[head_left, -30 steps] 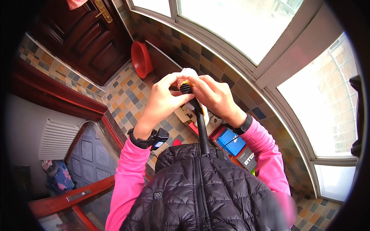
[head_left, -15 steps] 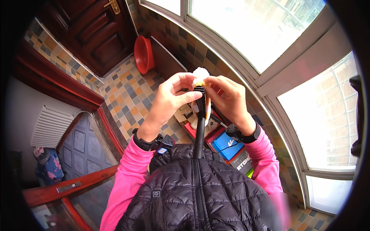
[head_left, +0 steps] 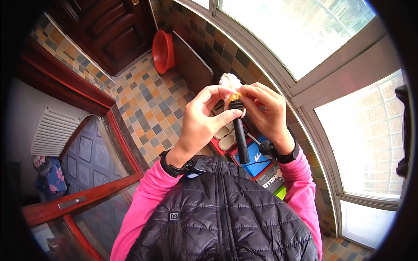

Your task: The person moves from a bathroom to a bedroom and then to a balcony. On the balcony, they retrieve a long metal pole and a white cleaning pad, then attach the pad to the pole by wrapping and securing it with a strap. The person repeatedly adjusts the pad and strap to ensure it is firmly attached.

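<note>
A person in a black quilted vest [head_left: 226, 217] over pink sleeves [head_left: 143, 204] raises both hands above a tiled floor [head_left: 152, 104], working at the top of a thin black rod [head_left: 241, 141] that rises from the chest toward 12 o'clock. The left hand [head_left: 202, 124] has its grip narrow, thumb pressed against the rod just under its tip and fingers curled over the top. The right hand [head_left: 267, 113] meets it from 3 o'clock, fingertips pinched on a small orange piece [head_left: 233, 96] at the rod's end; a crumpled white wad [head_left: 230, 80] sits just above, touching the fingers of both hands. Whether the wad is held or only resting there cannot be told. Each wrist carries a dark band. Below the hands, at 6 o'clock from the rod's tip, lie pale slippers [head_left: 226, 137] and blue and red boxes [head_left: 257, 163]. A red basin [head_left: 162, 51] leans by a dark wooden door [head_left: 109, 30] at 11 o'clock, and a bright window [head_left: 300, 35] curves from 12 to 4 o'clock.
</note>
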### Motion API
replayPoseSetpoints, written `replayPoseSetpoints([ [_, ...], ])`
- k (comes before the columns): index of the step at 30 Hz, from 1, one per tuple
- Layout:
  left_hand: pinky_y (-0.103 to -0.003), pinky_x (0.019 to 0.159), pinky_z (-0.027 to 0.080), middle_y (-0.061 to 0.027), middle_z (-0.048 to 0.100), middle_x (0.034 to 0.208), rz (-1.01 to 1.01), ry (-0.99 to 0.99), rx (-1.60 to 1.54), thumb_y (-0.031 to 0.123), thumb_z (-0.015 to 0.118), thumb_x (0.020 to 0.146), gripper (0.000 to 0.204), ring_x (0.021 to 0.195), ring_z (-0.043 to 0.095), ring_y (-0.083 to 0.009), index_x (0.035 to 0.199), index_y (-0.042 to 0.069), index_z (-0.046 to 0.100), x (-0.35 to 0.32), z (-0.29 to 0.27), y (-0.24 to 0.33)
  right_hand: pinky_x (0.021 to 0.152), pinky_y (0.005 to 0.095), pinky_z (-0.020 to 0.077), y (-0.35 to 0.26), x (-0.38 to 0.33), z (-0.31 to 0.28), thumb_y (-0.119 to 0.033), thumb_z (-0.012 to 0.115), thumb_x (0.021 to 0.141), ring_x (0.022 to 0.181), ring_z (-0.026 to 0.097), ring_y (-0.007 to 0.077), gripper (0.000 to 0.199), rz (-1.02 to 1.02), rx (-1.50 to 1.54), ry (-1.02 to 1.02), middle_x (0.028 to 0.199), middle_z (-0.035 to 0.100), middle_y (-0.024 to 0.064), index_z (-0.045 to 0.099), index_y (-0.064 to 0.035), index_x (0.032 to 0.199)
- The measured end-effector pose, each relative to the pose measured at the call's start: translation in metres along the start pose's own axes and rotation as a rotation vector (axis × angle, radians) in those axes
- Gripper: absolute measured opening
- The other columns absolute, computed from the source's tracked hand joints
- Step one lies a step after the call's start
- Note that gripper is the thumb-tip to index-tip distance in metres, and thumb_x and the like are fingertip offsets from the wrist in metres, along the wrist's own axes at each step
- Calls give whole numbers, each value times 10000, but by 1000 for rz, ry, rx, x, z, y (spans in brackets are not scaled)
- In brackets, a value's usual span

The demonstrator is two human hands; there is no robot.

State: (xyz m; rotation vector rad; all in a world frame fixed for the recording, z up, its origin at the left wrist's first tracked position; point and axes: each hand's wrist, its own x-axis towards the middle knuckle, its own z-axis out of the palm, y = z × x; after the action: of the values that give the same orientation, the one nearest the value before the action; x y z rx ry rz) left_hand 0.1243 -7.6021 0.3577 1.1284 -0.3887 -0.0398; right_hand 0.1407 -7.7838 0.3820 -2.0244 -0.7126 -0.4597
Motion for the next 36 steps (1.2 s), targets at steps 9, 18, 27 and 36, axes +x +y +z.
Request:
replayPoseSetpoints([
  [9, -300, 949, 514, -68, 602, 1098, 42, 74, 109, -34, 767, 822, 396, 1091, 594, -156, 1160, -21, 560, -13, 6, -11, 576, 290, 501, 0, -2, -3, 25, 699, 844, 646, 630, 218, 197, -113, -29, 2, 818, 634, 92, 672, -1, 1037],
  [18, -287, 956, 480, -125, 551, 1236, 91, 57, -143, 120, 747, 889, 562, 1119, 573, -180, 1299, 40, 372, -4, 8, -36, 542, 251, 478, -4, -10, 0, -1, 725, 829, 612, 618, 145, 200, 22, -8, 10, 787, 634, 70, 676, -19, 1022],
  [27, -279, 917, 496, -96, 546, 1159, -7, 48, -249, 22, 720, 890, 397, 1070, 564, -135, 1165, 51, 434, -10, 7, -37, 552, 260, 491, -4, -9, 0, 17, 717, 830, 622, 627, 165, 169, 10, -24, -5, 773, 635, 80, 686, -8, 994],
  [36, -293, 934, 492, -89, 525, 1152, 87, 103, -133, 44, 783, 842, 438, 1067, 565, -157, 1108, 52, 435, -12, 11, -43, 551, 281, 504, -4, -12, -4, 27, 702, 836, 627, 647, 193, 162, 30, -36, -59, 796, 646, 95, 678, 4, 995],
])
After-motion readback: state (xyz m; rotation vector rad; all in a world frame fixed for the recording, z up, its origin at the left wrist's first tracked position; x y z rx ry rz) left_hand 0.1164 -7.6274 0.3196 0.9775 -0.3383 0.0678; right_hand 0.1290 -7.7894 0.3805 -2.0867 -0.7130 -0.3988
